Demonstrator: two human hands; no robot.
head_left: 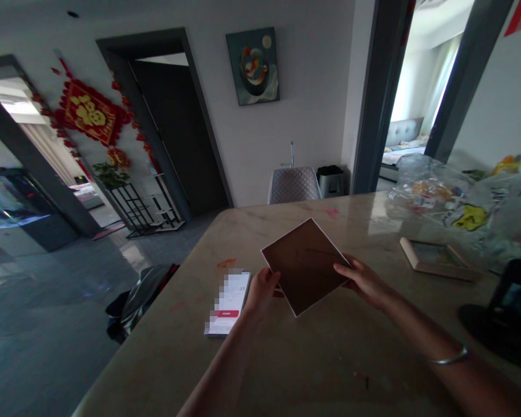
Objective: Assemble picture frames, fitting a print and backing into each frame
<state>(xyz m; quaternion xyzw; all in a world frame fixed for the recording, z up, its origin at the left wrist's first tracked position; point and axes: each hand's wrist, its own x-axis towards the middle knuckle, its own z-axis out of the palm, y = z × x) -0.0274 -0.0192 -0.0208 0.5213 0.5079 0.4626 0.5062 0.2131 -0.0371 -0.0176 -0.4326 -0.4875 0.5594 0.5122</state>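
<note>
A flat brown board (306, 269) with thin pale edges is held up over the table, turned so that one corner points toward me. My left hand (263, 289) pinches its left edge, thumb on the face. On the right edge, my right hand (364, 281) grips it the same way, its other fingers partly behind the board. Beside my left hand lies a phone (228, 304) with a lit, partly blurred screen. A light wooden picture frame (436, 259) rests on the table to the right of my right hand.
The marble-look table (191, 324) fills the foreground. Clear plastic bags (469, 197) are heaped at its right end, near a black stand with a screen (512, 313). A grey quilted chair (294, 184) stands beyond the far edge, and a dark bag (141, 298) is left of the table.
</note>
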